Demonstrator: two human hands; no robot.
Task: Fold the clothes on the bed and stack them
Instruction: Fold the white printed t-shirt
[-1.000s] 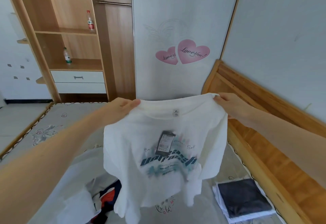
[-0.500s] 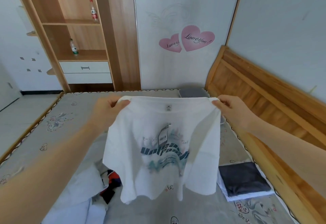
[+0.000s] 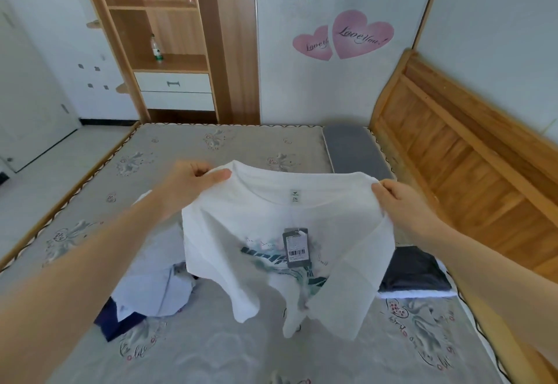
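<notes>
You hold the white T-shirt (image 3: 271,232) up over the middle of the bed (image 3: 211,347), its hem hanging down close to the mattress. Your left hand (image 3: 193,181) pinches the left shoulder, fingers curled round the cloth; your right hand (image 3: 401,202) grips the right shoulder the same way. A dark tag (image 3: 295,247) with a barcode hangs over the teal print on the chest. To the near left lies a heap of clothes (image 3: 151,290), pale blue over navy. To the right, just beside the wooden headboard (image 3: 453,154), sits a folded stack (image 3: 413,275), dark on top. A grey pillow (image 3: 350,148) lies at the far right corner.
</notes>
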